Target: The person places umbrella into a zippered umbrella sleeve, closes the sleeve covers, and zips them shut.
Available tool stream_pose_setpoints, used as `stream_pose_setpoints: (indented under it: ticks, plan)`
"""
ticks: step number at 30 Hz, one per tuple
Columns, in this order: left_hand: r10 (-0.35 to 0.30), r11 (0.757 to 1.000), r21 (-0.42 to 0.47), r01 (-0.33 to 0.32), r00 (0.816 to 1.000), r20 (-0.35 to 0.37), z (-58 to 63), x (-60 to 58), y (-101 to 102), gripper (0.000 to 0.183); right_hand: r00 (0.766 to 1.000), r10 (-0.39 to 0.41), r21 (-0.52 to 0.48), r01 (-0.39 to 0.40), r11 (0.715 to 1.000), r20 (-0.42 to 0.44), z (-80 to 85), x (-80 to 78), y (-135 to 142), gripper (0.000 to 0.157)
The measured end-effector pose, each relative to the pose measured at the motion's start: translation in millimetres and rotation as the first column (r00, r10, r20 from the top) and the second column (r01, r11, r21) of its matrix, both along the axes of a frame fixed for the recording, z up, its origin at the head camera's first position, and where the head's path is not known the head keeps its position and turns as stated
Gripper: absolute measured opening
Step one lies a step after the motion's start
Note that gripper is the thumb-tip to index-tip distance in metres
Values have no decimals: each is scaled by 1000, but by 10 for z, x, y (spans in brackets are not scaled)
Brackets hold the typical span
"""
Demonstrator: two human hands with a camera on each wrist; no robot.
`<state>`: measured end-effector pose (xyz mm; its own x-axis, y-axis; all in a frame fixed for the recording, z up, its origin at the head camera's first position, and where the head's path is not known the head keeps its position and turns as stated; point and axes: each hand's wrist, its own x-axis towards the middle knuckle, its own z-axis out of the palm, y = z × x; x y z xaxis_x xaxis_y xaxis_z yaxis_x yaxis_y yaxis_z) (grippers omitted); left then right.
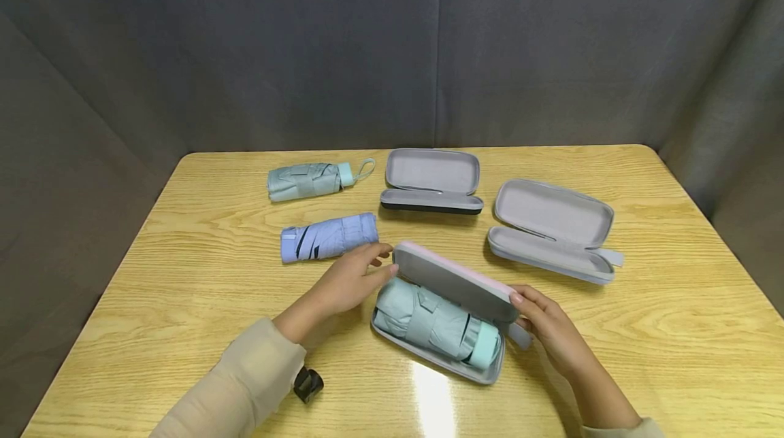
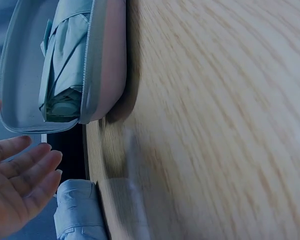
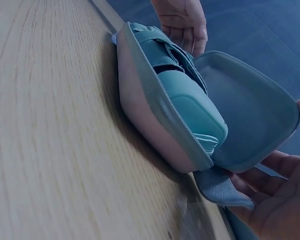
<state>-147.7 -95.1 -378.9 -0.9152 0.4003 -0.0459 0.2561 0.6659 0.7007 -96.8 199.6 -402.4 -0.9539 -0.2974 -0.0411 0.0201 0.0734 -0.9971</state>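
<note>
A pink zip case with a grey lining lies in front of me, its lid raised partway. Inside its base rests a folded mint-green umbrella, with the handle end toward the right. My right hand pinches the right end of the lid, thumb on the rim and fingers behind, close to the grey strap. At the lid's left end is my left hand, its fingers extended and relaxed; in the left wrist view they are apart from the lid.
Behind the left hand lie a blue-purple folded umbrella and another mint-green umbrella. Two more cases stand open: a black one at the back and a grey-lined one at right. A small black object sits by the left sleeve.
</note>
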Motion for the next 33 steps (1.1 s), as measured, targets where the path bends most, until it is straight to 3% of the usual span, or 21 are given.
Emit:
stream_pose_setpoints:
  ticks: [17, 25, 33]
  plan:
    - [-31, 991, 133, 31, 1000, -4, -36, -13, 15, 41, 999, 34, 153, -34, 988, 4, 14, 47, 26, 35]
    - [-27, 988, 155, 26, 1000, 2, -16, -6, 6, 36, 997, 80, 127, -76, 989, -25, 24, 53, 39, 35]
    - [-34, 986, 161, 34, 999, 1, -24, 3, -3, 35, 997, 77, 136, -72, 988, -30, 12, 59, 45, 32]
